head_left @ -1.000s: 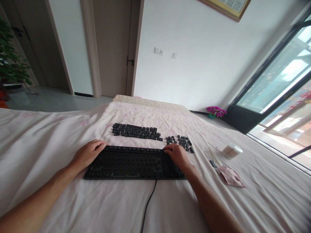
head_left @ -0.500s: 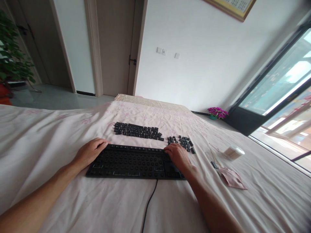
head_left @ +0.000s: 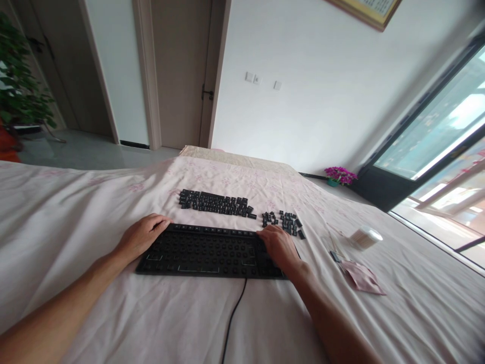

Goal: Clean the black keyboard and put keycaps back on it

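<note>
A black keyboard [head_left: 212, 253] with its keycaps off lies flat on the sheet, bare switch posts showing and its cable running toward me. At its back left corner, my left hand [head_left: 142, 235] is closed on the edge. My right hand [head_left: 279, 245] grips the back edge near the right end, covering part of the number pad area; some fingertips of both hands are hidden. Just beyond the keyboard, loose black keycaps [head_left: 217, 203] are laid out in rows. A smaller group of keycaps [head_left: 290, 222] lies scattered past my right hand.
To the right are a clear-sided round container [head_left: 366, 237], a folded pink cloth [head_left: 361, 277] and a small dark object [head_left: 335, 256] with thin sticks close by. The patterned sheet [head_left: 113, 308] is wrinkled. The keyboard cable [head_left: 234, 313] trails toward me.
</note>
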`<state>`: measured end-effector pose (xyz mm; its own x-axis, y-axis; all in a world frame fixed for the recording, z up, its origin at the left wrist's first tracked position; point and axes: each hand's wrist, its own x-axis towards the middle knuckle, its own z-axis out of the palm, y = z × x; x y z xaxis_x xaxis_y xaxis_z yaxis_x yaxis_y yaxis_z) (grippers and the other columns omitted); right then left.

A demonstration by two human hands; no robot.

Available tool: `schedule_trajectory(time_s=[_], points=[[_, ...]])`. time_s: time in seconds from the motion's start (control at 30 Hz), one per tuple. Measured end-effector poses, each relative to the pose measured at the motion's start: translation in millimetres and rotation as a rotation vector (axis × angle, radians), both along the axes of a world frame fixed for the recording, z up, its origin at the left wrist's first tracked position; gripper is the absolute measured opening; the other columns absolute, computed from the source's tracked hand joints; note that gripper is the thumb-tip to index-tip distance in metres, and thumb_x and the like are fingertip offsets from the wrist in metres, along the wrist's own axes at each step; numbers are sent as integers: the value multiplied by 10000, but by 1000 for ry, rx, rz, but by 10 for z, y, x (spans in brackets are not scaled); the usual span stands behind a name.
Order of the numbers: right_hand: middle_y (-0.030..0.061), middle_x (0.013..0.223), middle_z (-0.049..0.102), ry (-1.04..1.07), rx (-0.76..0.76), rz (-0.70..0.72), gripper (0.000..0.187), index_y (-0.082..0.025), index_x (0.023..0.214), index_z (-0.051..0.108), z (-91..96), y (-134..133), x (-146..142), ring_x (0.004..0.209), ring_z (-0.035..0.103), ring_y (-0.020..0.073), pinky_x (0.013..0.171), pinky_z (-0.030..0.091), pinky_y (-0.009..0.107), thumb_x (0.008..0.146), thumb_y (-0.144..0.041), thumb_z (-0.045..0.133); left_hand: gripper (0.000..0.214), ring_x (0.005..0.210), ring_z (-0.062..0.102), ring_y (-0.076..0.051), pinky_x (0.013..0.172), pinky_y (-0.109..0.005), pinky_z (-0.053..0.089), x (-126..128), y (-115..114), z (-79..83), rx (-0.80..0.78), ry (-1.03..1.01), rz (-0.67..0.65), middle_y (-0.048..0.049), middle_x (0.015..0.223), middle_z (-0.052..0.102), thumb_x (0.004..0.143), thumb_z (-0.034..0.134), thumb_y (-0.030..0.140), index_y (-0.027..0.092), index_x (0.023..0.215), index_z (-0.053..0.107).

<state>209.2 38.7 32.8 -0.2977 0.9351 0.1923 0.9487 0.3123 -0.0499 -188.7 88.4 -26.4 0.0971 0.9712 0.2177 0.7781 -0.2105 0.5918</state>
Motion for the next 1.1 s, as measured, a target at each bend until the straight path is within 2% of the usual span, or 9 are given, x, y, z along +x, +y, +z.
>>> schedule_trajectory(time_s=[0.27, 0.4, 0.8, 1.1], points=[[29, 964, 687, 138, -21, -56, 292, -250, 985, 732, -20, 59, 52, 923, 612, 162, 834, 414, 237, 927, -250, 446, 404, 992, 617, -215, 874, -272, 436, 2, -6, 10, -8, -9, -6, -17, 1047, 695, 876, 392, 519, 245, 933, 683], [18, 964, 695, 211, -29, -97, 248, -246, 956, 737, -28, 106, 64, 886, 621, 160, 811, 412, 238, 889, -262, 499, 413, 999, 609, -219, 880, -283, 430, 6, -11, 19, -24, -5, -1, -22, 1065, 686, 881, 383, 527, 245, 946, 677], [17, 962, 669, 141, -71, -84, 214, -241, 948, 708, 62, 91, 33, 899, 598, 157, 783, 380, 232, 876, -252, 507, 390, 998, 606, -199, 866, -258, 419, -1, 0, -8, -25, 9, 3, 3, 1060, 680, 888, 389, 522, 256, 939, 671], [20, 975, 644, 64, -2, -73, 195, -241, 950, 680, -2, 51, 2, 903, 585, 156, 719, 356, 243, 909, -263, 490, 397, 1003, 607, -204, 879, -260, 423, -17, 10, -29, -15, 18, 5, -4, 1069, 682, 884, 388, 519, 253, 957, 673]])
